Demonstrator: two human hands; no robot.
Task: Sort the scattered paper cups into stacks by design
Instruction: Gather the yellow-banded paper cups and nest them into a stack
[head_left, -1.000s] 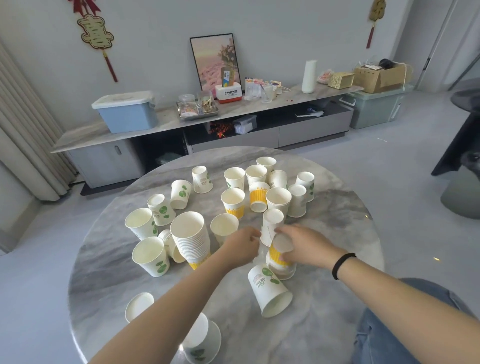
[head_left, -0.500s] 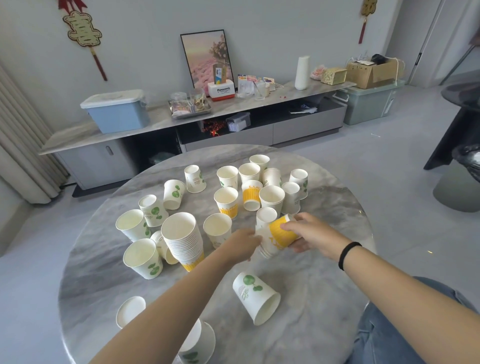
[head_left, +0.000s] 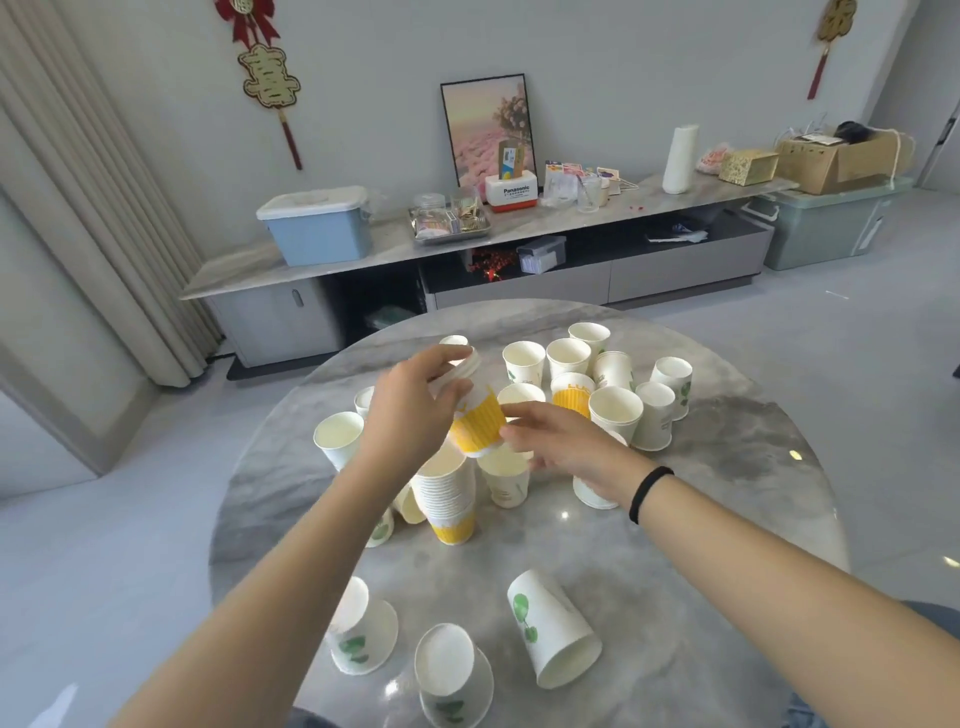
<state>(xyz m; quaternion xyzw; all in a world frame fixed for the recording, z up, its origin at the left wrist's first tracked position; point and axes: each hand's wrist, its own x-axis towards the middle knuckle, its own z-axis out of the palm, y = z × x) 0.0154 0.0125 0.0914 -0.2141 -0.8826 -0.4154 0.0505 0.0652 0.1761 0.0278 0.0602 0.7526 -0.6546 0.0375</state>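
Left hand (head_left: 410, 410) closed around a white paper cup with yellow ribbed band (head_left: 475, 423), tilted above the tall stack of yellow-banded paper cups (head_left: 449, 499) on the round grey marble table (head_left: 675, 545), right hand (head_left: 556, 441) fingers loosely spread, touching the cup's base, red-and-white box reading "Panasonic" (head_left: 511, 191) on the sideboard behind

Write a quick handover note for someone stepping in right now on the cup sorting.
Left hand grips a yellow-banded cup in the air, above the tall stack of yellow-banded cups. Right hand touches that cup's base end.
Done: one yellow stack built near the middle of the table.
Left: seat the held cup on it, add the other yellow cup behind. No stack of green-leaf cups shows yet: three lie nearest you, others stand at the far side and left.
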